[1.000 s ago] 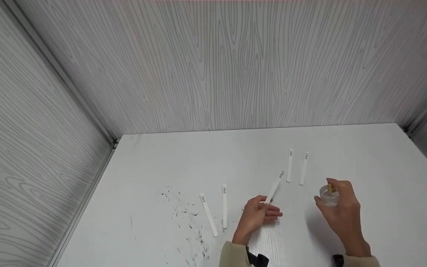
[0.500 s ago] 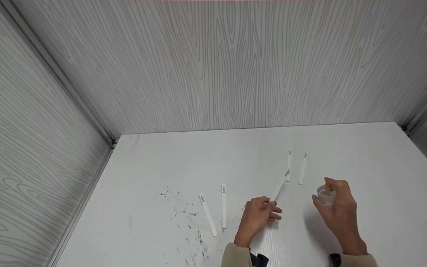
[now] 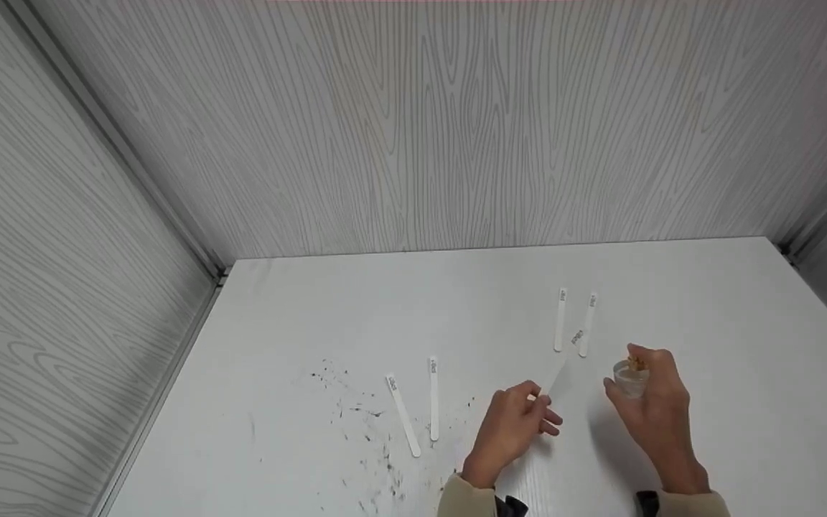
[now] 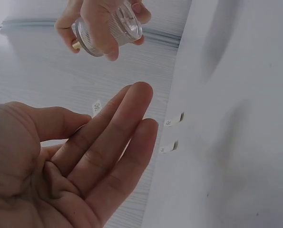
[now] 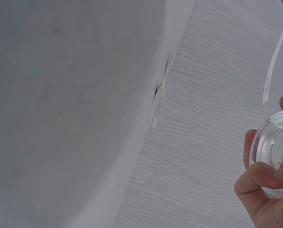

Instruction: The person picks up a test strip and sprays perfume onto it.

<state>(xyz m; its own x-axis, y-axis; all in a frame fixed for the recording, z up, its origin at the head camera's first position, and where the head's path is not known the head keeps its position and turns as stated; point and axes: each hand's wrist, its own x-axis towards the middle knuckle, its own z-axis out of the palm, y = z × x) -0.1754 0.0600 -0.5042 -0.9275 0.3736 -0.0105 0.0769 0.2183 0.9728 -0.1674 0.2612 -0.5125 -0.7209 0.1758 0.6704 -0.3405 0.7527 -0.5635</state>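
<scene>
1. Left hand (image 3: pixel 514 425): its grip pinches a white paper strip (image 3: pixel 559 373) between thumb and forefinger; in the left wrist view the other fingers extend past it.
2. The strip is held above the tabletop (image 3: pixel 313 309), its long axis running from the left hand towards one o'clock, its printed end (image 3: pixel 577 337) farthest out.
3. Right hand (image 3: pixel 659 411): its grip curls round a clear glass bottle (image 3: pixel 630 386), with a finger on the gold top (image 3: pixel 635 364).
4. The key relation: from the printed end, the bottle lies near, at about four o'clock, not touching. The left hand holds the strip; the right hand is just beside the printed end. Where the nozzle points, I cannot tell.
5. Around the left hand, two loose strips (image 3: pixel 561 323) lie towards one o'clock; two more strips (image 3: pixel 433 398) lie between nine and ten.
</scene>
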